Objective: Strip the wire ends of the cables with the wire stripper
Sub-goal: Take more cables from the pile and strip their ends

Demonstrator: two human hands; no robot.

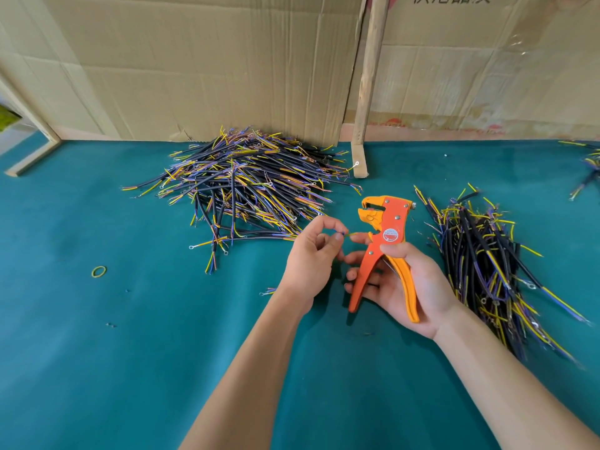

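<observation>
Bare forearms reach over the teal felt tabletop (97,352), the right hand (412,287) wrapped round the orange-handled wire stripper (386,241), the left hand (311,254) pinching a thin yellow-green wire end (352,235).

Held just left of the tool, the wire end is not yet in the open head; it likely wants feeding straight and square into the blades, pinched firmly, before any squeeze. Black-sheathed cable heaps lie beyond (246,180) and to the right (487,254).
</observation>
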